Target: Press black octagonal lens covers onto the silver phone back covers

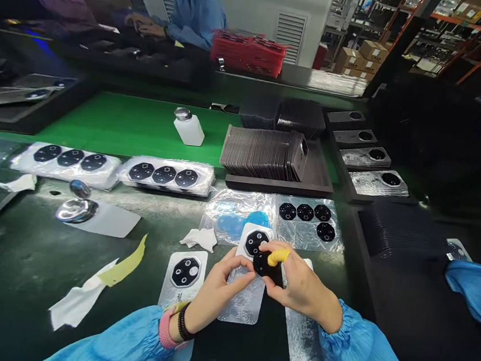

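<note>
My left hand (216, 286) and my right hand (298, 285) meet over a silver phone back cover (244, 297) lying on the dark bench. Together they pinch a small black camera lens piece (266, 266) just below the cover's round black camera ring (256, 242). A yellow finger cot (278, 257) covers my right index fingertip. A second cover with a camera ring (183, 278) lies to the left, and a third cover (302, 332) shows under my right wrist.
A clear sheet holding several black lens pieces (309, 220) lies just beyond my hands. Two wrapped packs of lens pieces (167, 175) sit on the left, upright stacked covers in a tray (269, 155) stand behind. A white bottle (189, 127) stands on the green belt. A person in blue (195, 7) works across.
</note>
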Action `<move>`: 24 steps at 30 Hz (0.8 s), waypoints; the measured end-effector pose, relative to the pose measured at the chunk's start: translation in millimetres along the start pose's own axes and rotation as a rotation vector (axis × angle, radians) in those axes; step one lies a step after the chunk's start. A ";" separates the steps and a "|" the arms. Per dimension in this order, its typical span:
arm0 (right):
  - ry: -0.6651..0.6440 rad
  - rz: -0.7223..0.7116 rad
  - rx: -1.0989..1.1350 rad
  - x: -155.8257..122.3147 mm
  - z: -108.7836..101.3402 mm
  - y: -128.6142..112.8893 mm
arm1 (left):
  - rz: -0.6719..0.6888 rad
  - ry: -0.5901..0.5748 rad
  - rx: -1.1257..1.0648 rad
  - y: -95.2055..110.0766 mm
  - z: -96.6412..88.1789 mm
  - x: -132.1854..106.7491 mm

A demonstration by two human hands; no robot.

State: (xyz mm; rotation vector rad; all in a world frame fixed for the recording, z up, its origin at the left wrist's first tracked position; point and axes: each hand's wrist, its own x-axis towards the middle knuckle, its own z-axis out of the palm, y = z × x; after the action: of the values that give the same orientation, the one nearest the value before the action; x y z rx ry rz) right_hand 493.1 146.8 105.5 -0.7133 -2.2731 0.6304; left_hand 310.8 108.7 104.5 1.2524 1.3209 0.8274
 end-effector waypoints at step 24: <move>0.132 0.694 0.441 6.8 -18.2 -11.7 | 0.015 0.018 0.027 0.8 0.5 -8.1</move>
State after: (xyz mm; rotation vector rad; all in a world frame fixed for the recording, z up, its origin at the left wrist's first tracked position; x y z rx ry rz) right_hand 498.1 146.8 127.6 -1.2707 -1.6439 1.3074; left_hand 310.3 101.0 107.0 1.2799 1.3428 0.8358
